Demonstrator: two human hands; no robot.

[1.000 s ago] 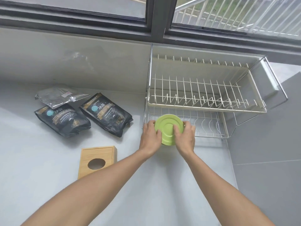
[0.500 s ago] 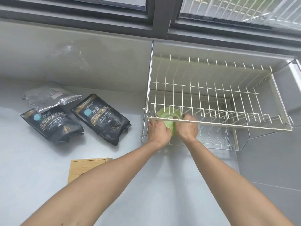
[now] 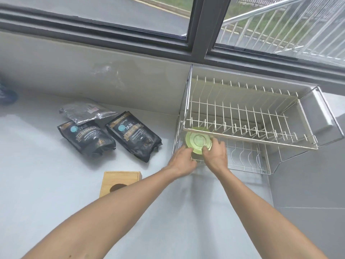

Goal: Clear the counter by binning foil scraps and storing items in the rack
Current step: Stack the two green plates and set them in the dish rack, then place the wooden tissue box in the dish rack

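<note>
A round green container (image 3: 198,140) with a green lid sits at the left end of the lower tier of the two-tier wire dish rack (image 3: 250,144), under the front rail of the upper tier. My left hand (image 3: 183,158) and my right hand (image 3: 214,153) grip it from either side. A crumpled silver foil bag (image 3: 85,112) lies on the counter at the left. Next to it lie two black coffee pouches (image 3: 86,139), (image 3: 134,136).
A wooden box (image 3: 119,181) with a round hole stands on the grey counter near my left forearm. The rack's upper tier holds nothing. A window and a grey wall run behind. A blue object (image 3: 6,95) shows at the far left edge.
Both hands carried the green container from in front of the rack into the left end of its lower tier. The camera view has shifted.
</note>
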